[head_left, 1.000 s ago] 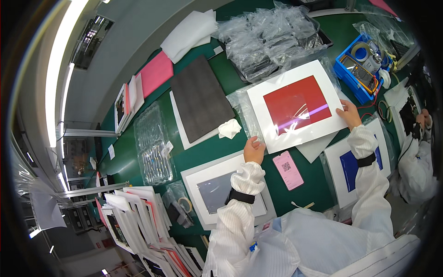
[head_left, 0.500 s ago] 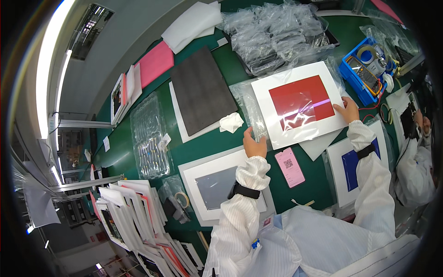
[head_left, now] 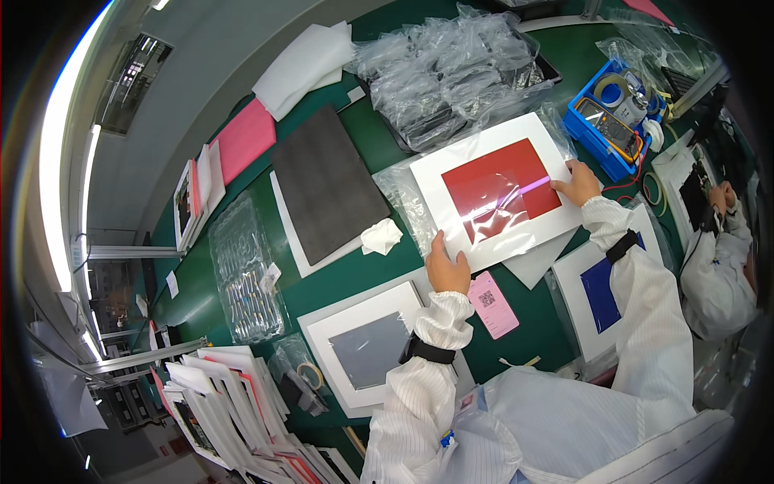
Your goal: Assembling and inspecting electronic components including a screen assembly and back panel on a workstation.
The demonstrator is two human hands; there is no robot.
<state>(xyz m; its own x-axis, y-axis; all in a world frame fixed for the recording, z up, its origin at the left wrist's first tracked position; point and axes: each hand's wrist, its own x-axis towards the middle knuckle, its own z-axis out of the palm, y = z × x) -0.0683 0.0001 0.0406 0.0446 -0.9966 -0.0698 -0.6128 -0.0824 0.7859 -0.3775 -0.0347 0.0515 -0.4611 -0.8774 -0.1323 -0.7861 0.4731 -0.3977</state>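
A white-framed panel (head_left: 512, 252) with a red screen and a pink-violet stripe lies between my hands, clear film over its face. My left hand (head_left: 447, 270) is at its lower left edge, thumb against the rim and index finger stretched along the outside. My right hand (head_left: 579, 185) grips the right edge, thumb on top and the other fingers partly hidden. Beneath the panel, a clear plastic bag (head_left: 403, 194) sticks out at the left. In front of it lies a pink card (head_left: 494, 306) with a printed square code. A grey-screened white panel (head_left: 371, 351) sits beside my left forearm.
A blue-screened panel (head_left: 592, 294) lies by my right forearm. Beyond are a bag-filled black tray (head_left: 451, 73) and a blue tool box (head_left: 601, 145) with a multimeter. Black foam (head_left: 330, 177), a clear tray (head_left: 246, 274) and stacked panels (head_left: 234, 403) stand left. A co-worker (head_left: 717, 274) sits right.
My right hand has shifted inward, its thumb now farther over the frame. The panel's lower left edge has come against my left hand. The whole view has shifted slightly.
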